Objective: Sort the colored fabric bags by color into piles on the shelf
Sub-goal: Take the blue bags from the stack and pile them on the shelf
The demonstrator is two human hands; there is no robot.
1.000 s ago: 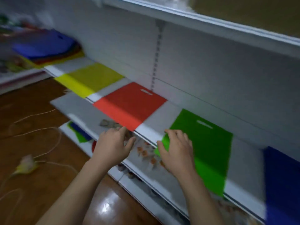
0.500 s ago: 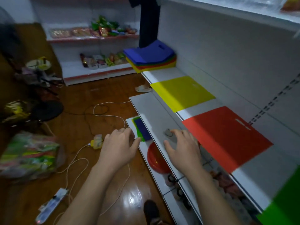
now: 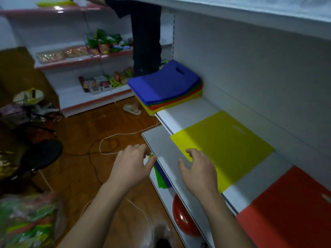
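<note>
Both hands — left hand [image 3: 132, 163], right hand [image 3: 198, 169] — empty, fingers relaxed.

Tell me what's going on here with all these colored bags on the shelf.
A person is sorting fabric bags by color along a white shelf. A yellow bag and a red bag already lie flat in separate spots. A mixed stack with a blue bag on top waits at the far end. Both hands are empty: the left hand hovers off the shelf edge, the right hand over the yellow bag's near corner.

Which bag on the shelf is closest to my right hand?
The yellow bag: the right hand hovers at its front corner; the red bag lies farther right.
</note>
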